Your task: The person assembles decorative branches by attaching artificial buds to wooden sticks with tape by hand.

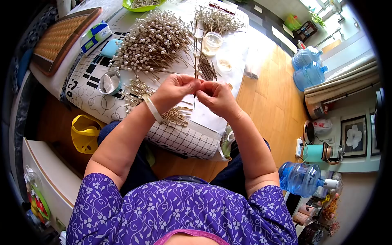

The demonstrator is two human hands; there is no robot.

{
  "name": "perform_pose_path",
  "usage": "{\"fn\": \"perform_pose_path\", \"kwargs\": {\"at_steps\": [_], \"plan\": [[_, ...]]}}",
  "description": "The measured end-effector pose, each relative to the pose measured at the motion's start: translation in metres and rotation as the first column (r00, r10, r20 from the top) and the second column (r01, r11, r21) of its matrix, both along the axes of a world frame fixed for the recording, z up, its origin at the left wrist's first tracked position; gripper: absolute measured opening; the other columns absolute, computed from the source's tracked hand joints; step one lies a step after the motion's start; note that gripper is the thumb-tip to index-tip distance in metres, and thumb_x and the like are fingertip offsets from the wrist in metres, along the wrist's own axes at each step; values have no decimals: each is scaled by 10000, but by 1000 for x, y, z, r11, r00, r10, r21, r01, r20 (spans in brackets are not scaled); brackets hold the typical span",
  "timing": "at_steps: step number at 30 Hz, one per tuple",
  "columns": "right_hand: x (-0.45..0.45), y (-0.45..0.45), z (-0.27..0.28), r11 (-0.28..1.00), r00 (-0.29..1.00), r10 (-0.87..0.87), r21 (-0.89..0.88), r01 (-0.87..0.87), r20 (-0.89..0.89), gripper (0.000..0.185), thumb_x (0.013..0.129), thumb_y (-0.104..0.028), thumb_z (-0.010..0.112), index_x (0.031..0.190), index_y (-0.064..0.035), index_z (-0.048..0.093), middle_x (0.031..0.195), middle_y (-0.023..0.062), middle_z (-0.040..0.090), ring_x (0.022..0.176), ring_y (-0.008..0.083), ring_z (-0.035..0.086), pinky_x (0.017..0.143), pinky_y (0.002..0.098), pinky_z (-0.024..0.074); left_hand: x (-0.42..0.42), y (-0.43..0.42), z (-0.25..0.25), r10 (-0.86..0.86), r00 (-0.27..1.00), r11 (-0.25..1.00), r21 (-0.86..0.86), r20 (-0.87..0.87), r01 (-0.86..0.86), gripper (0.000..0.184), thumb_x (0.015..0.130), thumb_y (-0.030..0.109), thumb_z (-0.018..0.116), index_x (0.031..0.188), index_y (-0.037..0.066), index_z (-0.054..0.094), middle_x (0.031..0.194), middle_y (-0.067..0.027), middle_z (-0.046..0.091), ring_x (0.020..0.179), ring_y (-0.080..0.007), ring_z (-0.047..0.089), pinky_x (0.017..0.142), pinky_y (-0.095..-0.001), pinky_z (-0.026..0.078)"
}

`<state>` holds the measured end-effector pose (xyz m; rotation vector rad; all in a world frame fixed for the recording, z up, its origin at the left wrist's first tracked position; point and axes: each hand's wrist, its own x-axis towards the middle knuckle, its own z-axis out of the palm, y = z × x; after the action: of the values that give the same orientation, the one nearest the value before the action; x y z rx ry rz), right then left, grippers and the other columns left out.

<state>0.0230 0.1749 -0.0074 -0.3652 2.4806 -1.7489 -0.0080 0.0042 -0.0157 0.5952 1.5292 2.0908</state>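
My left hand and my right hand meet above the table's near side. Both are closed, fingertips pinching a thin brown stem that stands upright and pokes out below them. Just beyond lies a bundle of bare brown sticks. A large heap of dried stems with pale round heads spreads to the left, and a smaller bunch of the same stems is at the far side. More stems lie under my left wrist. An open clear jar and its apparent lid are beyond my right hand.
On the table's left are a tissue pack, a blue box and a round tin with white contents. A green basin sits at the back. A yellow bag is lower left; large water bottles stand at right.
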Motion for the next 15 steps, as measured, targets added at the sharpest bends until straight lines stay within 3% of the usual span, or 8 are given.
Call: {"fn": "perform_pose_path", "kwargs": {"at_steps": [3, 5, 13, 15], "plan": [[3, -1, 4, 996, 999, -10, 89, 13, -43, 142, 763, -106, 604, 707, 24, 598, 520, -9, 509, 481, 53, 425, 451, 220, 370, 0, 2, -7, 55, 998, 998, 39, 1, -55, 160, 829, 112, 602, 904, -25, 634, 844, -60, 639, 782, -91, 576, 735, -226, 464], [4, -1, 9, 1000, 983, 3, -12, -1, 181, 125, 799, -129, 626, 759, -10, 621, 593, -19, 556, 519, 20, 479, 452, 169, 381, -1, -1, -4, 75, 996, 997, 1, 38, -76, 130, 810, 102, 625, 857, -19, 642, 789, -54, 641, 732, -86, 575, 692, -216, 464], [2, -1, -6, 993, 983, 73, -105, -56, 167, 141, 811, -147, 620, 782, -9, 618, 612, -15, 556, 527, 27, 473, 466, 172, 382, -8, -6, -11, 34, 999, 988, -151, 0, -33, 142, 799, 111, 641, 840, -24, 626, 754, -33, 627, 706, -89, 576, 669, -220, 469], [2, -1, -9, 991, 987, 69, -125, -51, 142, 141, 815, -144, 614, 789, -6, 618, 621, -15, 557, 534, 28, 475, 474, 172, 383, -3, -2, -2, 30, 998, 998, -53, 53, -27, 139, 803, 106, 636, 852, -24, 626, 767, -40, 630, 723, -93, 579, 689, -223, 471]]}}
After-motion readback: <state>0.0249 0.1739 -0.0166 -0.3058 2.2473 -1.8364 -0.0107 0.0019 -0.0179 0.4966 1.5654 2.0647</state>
